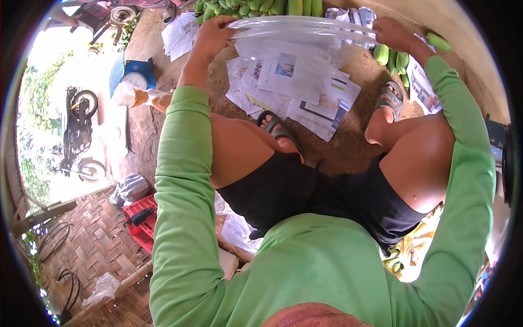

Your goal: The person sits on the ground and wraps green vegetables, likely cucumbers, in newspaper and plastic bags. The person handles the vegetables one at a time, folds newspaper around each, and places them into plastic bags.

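Between my two hands a clear plastic bag [305,26] is stretched wide, its gathered upper edge running nearly level. My left hand [218,31] closes on the left end of that edge. At the other end my right hand [393,35] grips the bag, fingers folded. The see-through film hangs over printed paper sheets [327,111] spread on the ground between my sandalled feet. Just beyond the bag lies a pile of long green vegetables [264,6], like cucumbers or small gourds. A few more green vegetables [381,54] rest below my right hand.
More paper sheets [180,35] lie at the far left. An orange-and-white cat [158,100] stands beside my left forearm, near a blue weighing scale [139,73]. A red plastic crate [143,220] sits by a woven mat [92,234]. Outside is a parked motorcycle [80,133].
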`<state>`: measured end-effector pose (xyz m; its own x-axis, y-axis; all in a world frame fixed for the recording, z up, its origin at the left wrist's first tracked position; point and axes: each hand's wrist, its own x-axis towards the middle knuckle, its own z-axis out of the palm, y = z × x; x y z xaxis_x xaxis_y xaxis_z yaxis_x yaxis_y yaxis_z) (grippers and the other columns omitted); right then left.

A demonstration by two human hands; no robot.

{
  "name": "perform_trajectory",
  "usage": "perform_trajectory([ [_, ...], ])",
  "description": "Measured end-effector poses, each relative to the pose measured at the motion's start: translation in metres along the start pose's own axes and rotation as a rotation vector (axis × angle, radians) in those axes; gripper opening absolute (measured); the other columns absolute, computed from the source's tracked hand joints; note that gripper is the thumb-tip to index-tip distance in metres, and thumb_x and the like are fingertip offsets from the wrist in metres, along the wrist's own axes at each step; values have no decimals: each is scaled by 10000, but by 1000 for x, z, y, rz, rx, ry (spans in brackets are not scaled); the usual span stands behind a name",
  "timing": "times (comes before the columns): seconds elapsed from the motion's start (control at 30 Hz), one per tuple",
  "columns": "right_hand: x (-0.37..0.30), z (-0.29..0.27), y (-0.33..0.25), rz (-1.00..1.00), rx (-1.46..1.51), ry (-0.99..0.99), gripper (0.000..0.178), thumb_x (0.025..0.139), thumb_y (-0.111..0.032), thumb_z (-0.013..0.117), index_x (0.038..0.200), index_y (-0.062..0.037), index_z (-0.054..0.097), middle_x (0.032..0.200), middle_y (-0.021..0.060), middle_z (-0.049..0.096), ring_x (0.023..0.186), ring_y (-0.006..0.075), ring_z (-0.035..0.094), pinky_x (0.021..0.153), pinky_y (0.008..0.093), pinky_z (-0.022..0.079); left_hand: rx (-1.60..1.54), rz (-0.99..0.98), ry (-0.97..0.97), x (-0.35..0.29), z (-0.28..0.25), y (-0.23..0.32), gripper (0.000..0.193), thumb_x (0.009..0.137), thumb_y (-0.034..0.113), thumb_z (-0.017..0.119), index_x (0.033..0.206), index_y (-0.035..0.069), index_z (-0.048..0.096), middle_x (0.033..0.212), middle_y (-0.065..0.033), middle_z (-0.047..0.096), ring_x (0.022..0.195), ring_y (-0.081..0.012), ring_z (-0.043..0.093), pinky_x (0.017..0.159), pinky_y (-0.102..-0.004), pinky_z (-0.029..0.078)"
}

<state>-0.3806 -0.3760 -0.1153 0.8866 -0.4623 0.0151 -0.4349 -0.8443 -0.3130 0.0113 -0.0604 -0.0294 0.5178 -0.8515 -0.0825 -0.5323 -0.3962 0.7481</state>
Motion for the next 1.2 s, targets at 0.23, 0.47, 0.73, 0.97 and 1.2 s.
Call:
perform_trajectory([
  [0.23, 12, 3, 6, -35, -22, -93, 237, 825, -190, 645, 945, 10, 690, 967, 259, 682, 918, 455, 643, 810, 550, 499, 94, 70, 62, 10, -4, -20, 369, 842, 147, 772, 1196, 47, 771, 913, -122, 781, 758, -194, 713, 729, -373, 568],
  [0.47, 10, 12, 6, -8, 185, -91, 288, 827, -129, 599, 1058, 18, 685, 1036, 279, 679, 990, 456, 641, 889, 511, 504, 91, 115, 109, 11, 4, -32, 328, 848, 87, 711, 1168, 62, 779, 921, -103, 779, 787, -193, 717, 727, -364, 580],
  [0.73, 6, 14, 2, 151, 295, -95, 185, 828, -90, 582, 949, 34, 649, 805, 204, 628, 655, 308, 627, 609, 450, 500, 185, 188, 192, 14, 15, -37, 331, 806, 130, 689, 1117, 101, 800, 1001, -195, 773, 939, -349, 750, 842, -423, 589],
  [0.97, 13, 9, -27, 210, 434, -143, 107, 869, -78, 571, 802, -2, 536, 701, 87, 553, 498, 162, 530, 455, 363, 442, -14, 9, 248, 6, 7, -19, 324, 823, 139, 729, 1134, 63, 781, 950, -202, 774, 899, -348, 758, 811, -422, 597],
  [1.2, 22, 20, -37, 92, 325, -107, 175, 877, -121, 596, 806, 22, 526, 756, 151, 545, 583, 251, 561, 506, 422, 463, 45, 37, 319, 9, 4, -39, 349, 784, 145, 788, 1127, 75, 781, 1088, -217, 762, 1076, -354, 728, 934, -421, 569],
])
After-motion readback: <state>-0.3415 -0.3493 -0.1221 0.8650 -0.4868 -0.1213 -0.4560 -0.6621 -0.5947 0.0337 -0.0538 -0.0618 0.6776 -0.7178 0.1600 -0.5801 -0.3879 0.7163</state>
